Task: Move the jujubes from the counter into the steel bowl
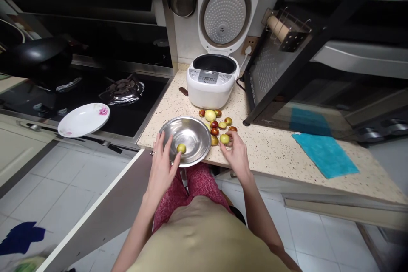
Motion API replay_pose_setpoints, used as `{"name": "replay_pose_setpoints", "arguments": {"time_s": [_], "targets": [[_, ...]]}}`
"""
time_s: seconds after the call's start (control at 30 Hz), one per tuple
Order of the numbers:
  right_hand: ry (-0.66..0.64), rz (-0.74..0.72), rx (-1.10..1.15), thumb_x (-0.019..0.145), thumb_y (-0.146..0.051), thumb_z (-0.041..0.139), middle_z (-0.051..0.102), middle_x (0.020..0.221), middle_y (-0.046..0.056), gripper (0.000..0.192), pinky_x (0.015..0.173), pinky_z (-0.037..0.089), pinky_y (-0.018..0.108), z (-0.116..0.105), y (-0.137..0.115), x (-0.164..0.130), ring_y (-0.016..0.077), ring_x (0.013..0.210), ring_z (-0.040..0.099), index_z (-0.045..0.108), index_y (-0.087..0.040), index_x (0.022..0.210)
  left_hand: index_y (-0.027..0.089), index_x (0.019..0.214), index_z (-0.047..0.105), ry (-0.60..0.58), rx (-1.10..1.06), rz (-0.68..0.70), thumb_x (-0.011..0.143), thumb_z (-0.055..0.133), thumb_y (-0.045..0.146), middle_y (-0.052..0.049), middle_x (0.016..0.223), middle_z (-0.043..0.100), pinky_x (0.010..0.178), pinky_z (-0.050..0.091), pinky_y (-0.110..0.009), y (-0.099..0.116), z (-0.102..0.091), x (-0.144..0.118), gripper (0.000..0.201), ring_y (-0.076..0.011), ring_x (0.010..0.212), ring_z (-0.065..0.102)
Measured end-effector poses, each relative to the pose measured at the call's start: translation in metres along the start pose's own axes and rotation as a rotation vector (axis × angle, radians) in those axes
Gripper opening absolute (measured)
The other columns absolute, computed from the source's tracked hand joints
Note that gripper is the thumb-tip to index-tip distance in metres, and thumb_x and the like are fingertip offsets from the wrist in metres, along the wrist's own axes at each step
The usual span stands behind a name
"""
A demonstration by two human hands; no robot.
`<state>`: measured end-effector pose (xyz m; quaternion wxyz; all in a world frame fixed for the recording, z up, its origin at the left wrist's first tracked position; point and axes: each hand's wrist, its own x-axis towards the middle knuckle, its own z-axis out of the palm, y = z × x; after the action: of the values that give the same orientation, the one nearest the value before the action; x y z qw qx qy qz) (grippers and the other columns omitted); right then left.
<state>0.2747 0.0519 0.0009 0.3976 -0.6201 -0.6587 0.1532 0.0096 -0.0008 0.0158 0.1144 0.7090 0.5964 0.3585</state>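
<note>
A shiny metal bowl (199, 136) stands at the front edge of the speckled counter, with one yellow-green jujube (181, 148) inside. My left hand (162, 159) lies over the bowl's left rim, fingers spread, the thumb close to that jujube. Right of the bowl, my right hand (236, 153) has another yellow-green jujube (224, 139) between thumb and fingers, at the counter. Around it are several loose jujubes, some green, some red-brown, such as a dark red jujube (214, 124). A larger pale yellow fruit (210, 115) sits at the back of the group.
Behind the fruit is a white rice cooker (210, 91), lid raised. A flowered plate (83, 121) rests at the edge of the gas stove (127, 110). To the right are a black oven (350, 93) and a teal cloth (325, 155). A cabinet door (111, 204) hangs open at lower left.
</note>
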Motion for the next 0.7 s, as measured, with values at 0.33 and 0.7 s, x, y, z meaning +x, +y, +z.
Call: {"name": "replay_pose_setpoints", "arguments": {"time_s": [0.33,0.7], "targets": [[-0.473,-0.372,0.082,0.089,-0.007,0.062,0.068,0.114,0.008,0.028,0.093,0.053,0.037,0.007,-0.070,0.031,0.0226,0.106,0.067,0.066,-0.018,0.115,0.030,0.162,0.034,0.012,-0.011,0.014,0.106,0.051,0.041,-0.013,0.174,0.024,0.130,0.022,-0.062,-0.004,0.002,0.000,0.059,-0.0319,0.164,0.017],[-0.747,-0.409,-0.381,0.078,0.002,0.074,0.074,0.100,0.009,0.028,0.070,0.041,0.028,0.037,-0.088,0.051,0.0232,0.090,0.070,0.070,-0.018,0.098,0.027,0.162,0.034,0.011,0.037,0.042,0.106,0.051,0.039,-0.015,0.174,0.023,0.130,0.024,-0.061,-0.006,0.002,0.001,0.060,-0.0328,0.164,0.017]]}}
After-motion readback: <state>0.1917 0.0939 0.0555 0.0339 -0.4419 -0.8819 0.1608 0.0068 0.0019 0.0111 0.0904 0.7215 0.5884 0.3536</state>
